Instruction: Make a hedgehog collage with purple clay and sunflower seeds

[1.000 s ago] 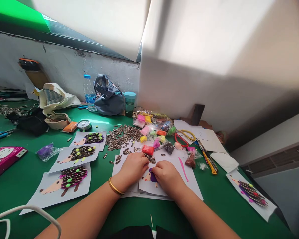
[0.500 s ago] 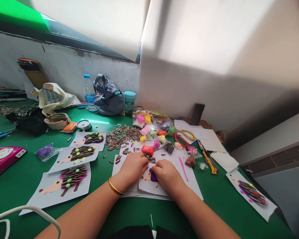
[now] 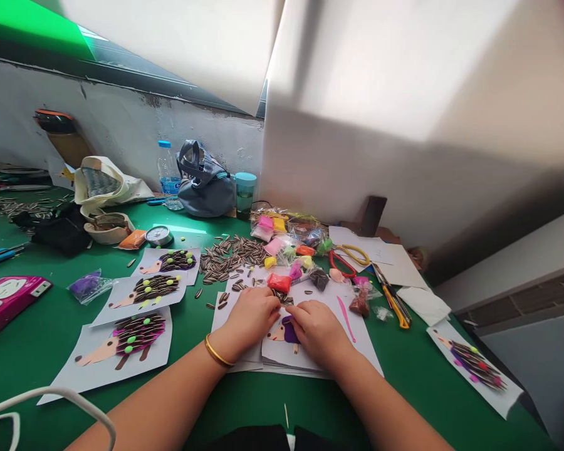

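A small hedgehog figure of clay (image 3: 289, 331), with a purple body and pale snout, lies on white paper (image 3: 366, 356) in front of me. My left hand (image 3: 254, 316), a gold bangle at its wrist, rests on the paper left of the figure. Its fingers are curled, their tips beside a little heap of striped sunflower seeds (image 3: 282, 298). Over the figure's right side, my right hand (image 3: 318, 329) has its fingers bent together, pointing toward the left fingertips. Whatever either hand pinches is hidden or too small to make out. A red clay packet (image 3: 279, 283) lies just beyond.
Finished seed-covered hedgehogs (image 3: 138, 335) lie at left, another (image 3: 474, 363) at far right. Behind are a seed pile (image 3: 230, 257), several clay packets (image 3: 305, 232), scissors (image 3: 342, 265) and a yellow cutter (image 3: 395, 300). A pink clay tool (image 3: 346, 318) lies on the paper.
My right fingers have lifted off the purple body and shifted slightly away from me, toward the small seed heap. My left hand has hardly moved.
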`<state>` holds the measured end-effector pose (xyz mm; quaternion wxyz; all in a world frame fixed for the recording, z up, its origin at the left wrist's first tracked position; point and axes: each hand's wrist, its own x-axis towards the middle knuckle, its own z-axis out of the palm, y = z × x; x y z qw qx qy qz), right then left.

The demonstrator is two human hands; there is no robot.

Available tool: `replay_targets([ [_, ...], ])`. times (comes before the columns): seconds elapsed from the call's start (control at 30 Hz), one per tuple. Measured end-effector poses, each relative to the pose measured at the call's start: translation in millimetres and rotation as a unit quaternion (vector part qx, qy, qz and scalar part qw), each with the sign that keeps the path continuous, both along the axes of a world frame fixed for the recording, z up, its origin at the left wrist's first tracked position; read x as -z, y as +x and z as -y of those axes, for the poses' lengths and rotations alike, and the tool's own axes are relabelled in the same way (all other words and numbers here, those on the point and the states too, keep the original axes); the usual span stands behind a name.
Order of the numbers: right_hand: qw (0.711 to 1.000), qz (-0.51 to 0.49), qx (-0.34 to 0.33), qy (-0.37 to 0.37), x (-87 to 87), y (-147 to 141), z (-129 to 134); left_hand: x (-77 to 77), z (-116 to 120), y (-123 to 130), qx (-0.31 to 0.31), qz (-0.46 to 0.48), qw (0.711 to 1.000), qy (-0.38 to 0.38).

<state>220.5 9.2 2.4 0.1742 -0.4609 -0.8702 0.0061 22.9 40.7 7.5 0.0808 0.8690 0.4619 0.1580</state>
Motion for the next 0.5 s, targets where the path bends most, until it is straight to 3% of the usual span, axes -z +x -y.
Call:
replay_targets([
  [0.27,0.996,-0.074,0.046,-0.001,-7.1,12,-8,4.3,-6,6,-0.014,0.016,1.0,0.023],
  [0.5,0.994,-0.095,0.048,-0.016,-6.0,13,-10,7.5,-10,13,-0.018,-0.013,0.998,0.055],
])
